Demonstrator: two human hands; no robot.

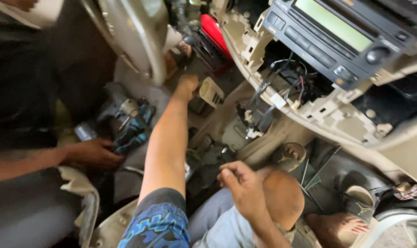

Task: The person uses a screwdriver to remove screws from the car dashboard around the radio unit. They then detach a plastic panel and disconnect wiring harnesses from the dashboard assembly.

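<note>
Left grip (187, 86) fisted by ribbed beige plastic connector (211, 92); right grip (243, 183) loosely curled.

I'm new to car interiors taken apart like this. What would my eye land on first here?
The car stereo, pulled out of the beige dashboard at upper right, with loose wires hanging below it. In the middle, the person's left hand reaches deep under the steering wheel, while the right hand rests on a knee.
</note>
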